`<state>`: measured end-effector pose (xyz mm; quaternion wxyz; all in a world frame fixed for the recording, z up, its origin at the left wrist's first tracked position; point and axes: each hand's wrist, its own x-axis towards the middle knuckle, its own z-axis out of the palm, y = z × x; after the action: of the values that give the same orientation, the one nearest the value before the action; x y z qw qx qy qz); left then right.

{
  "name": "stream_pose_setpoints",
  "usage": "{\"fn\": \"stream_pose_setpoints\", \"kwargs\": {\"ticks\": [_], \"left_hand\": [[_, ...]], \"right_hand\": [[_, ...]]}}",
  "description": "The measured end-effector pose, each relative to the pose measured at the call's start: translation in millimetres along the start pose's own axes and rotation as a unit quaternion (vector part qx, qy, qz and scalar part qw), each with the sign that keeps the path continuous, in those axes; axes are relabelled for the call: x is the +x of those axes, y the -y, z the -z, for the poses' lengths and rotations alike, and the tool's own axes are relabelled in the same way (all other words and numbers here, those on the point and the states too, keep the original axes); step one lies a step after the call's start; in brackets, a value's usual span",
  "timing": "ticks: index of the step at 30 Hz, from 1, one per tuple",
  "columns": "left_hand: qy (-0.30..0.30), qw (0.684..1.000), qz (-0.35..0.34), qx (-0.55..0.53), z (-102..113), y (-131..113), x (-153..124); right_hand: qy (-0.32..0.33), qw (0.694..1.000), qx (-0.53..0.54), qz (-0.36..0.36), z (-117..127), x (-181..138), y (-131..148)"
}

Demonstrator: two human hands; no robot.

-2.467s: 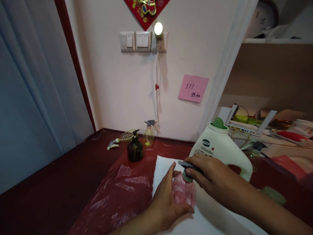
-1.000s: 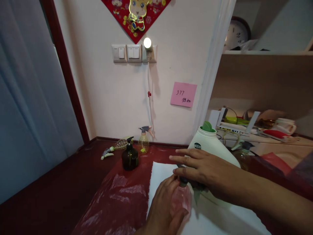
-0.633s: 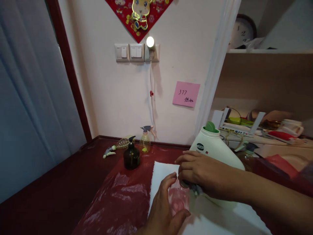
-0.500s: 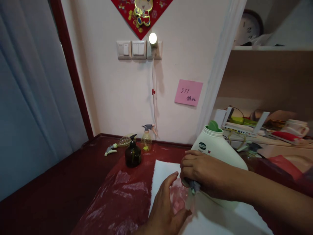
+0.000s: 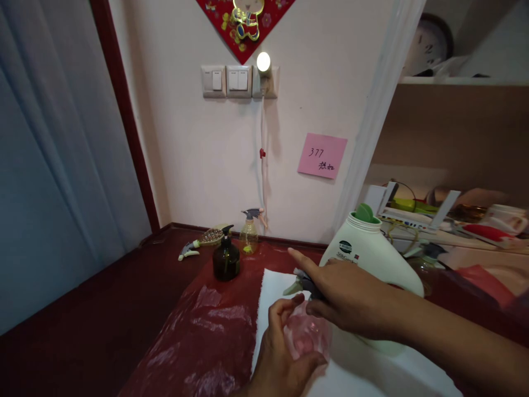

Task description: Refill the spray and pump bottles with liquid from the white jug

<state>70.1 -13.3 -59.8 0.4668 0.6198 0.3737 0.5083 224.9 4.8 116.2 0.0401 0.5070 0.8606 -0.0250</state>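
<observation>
A small clear pink spray bottle (image 5: 308, 337) stands on a white cloth (image 5: 276, 286) near the bottom middle. My left hand (image 5: 281, 353) wraps round the bottle's body from the left. My right hand (image 5: 343, 295) grips the grey spray head (image 5: 301, 283) on top of the bottle, with the forefinger stretched out to the left. A big white detergent jug (image 5: 374, 259) with a green cap stands just behind my right hand.
A brown pump bottle (image 5: 226, 259), a small yellowish spray bottle (image 5: 250, 231) and a lying sprayer (image 5: 202, 241) are at the back left near the wall. Red plastic sheet (image 5: 206, 325) covers the dark red table. Cluttered shelves (image 5: 450, 215) are at the right.
My right hand has been turning the spray head on the pink bottle; the nozzle now points left and the forefinger is stretched out. The left hand keeps its hold on the bottle.
</observation>
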Motion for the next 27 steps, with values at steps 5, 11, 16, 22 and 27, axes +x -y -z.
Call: {"fn": "stream_pose_setpoints", "kwargs": {"ticks": [5, 11, 16, 22, 27], "left_hand": [[0.051, 0.989, -0.098, 0.100, 7, 12, -1], [0.095, 0.926, -0.294, 0.216, 14, 15, 6], [0.095, 0.907, -0.312, 0.265, 14, 20, 8], [0.079, 0.907, -0.317, 0.268, 14, 16, 9], [0.078, 0.907, -0.326, 0.254, 15, 14, 8]], "right_hand": [[0.016, 0.998, 0.048, -0.028, -4, -1, -1], [0.015, 0.996, 0.084, -0.019, -1, -2, -2], [0.016, 0.994, 0.105, -0.013, 0, -1, -2], [-0.009, 0.993, 0.120, -0.020, 11, -13, -10], [-0.192, 0.972, 0.021, 0.135, 15, -24, -30]]}}
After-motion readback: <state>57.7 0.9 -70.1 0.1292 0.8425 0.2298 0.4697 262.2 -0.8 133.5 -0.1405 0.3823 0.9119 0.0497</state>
